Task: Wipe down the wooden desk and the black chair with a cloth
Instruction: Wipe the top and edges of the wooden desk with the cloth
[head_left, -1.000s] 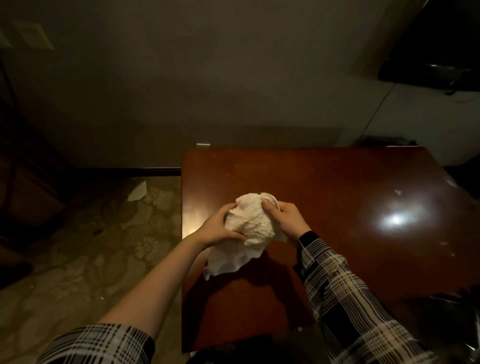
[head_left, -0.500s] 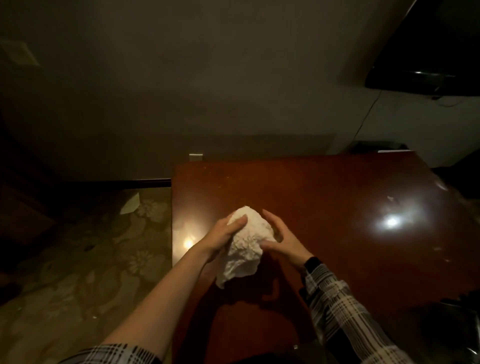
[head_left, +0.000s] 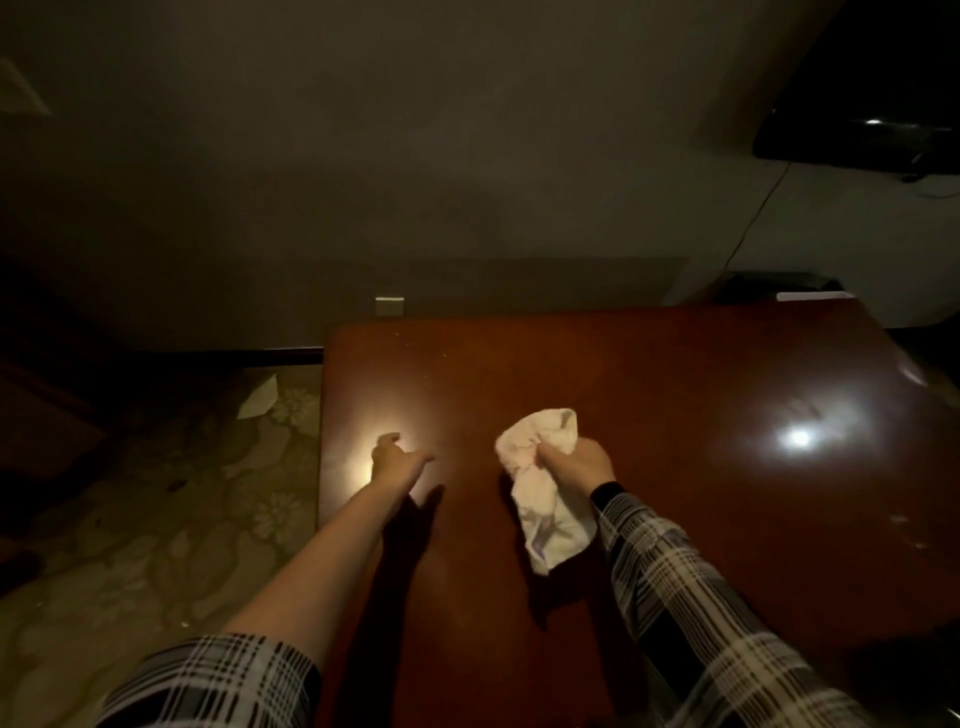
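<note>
A person's right hand (head_left: 576, 464) grips a bunched white cloth (head_left: 540, 488) over the wooden desk (head_left: 675, 395); left hand (head_left: 396, 460) rests loosely open, holding nothing.

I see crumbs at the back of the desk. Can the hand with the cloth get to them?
Probably yes. The right hand grips the cloth over the middle of the desk, and nothing stands between it and the pale specks near the far edge.

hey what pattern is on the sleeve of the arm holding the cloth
A dark-and-white plaid check on the sleeve, shown in the head view.
</note>
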